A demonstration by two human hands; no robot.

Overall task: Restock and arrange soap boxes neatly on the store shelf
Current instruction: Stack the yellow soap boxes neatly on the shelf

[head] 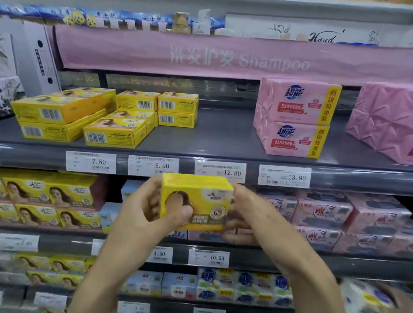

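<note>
Yellow soap box [196, 202] in both hands, just below front rail of grey shelf [228, 135], under 6.90 tag [153, 166] and 12.80 tag [220, 171], not touching the rail. Left hand [147, 209] curled round the box's left end, thumb pressed across front face. Right hand [248, 208] clamped on right end, fingers wrapped behind and out of sight. Box face-on, slightly tilted. Print: woman's portrait at left, half hidden by thumb; round gold seal mid-face; dark caption strip beneath; white logo patch top right.

Contents on grey shelf:
- Left part: stacked yellow boxes [88, 115], same design, two high, barcode ends forward, rows skewed at different angles, not squared up.
- Right part: pink soap packs [293, 117], two high, blue logo, yellow side band. Well apart from the yellow stacks.
- Far right: more pink wrapped packs [399, 122], two high.
- Far left: white carton [38, 57], upright.

Above grey shelf: pink Shampoo banner [238, 58].

Tier below grey shelf:
- Left: portrait-front yellow boxes [29, 194], two high, tidy rows.
- Right: pale pink packs [348, 220], print too blurred to read.
</note>
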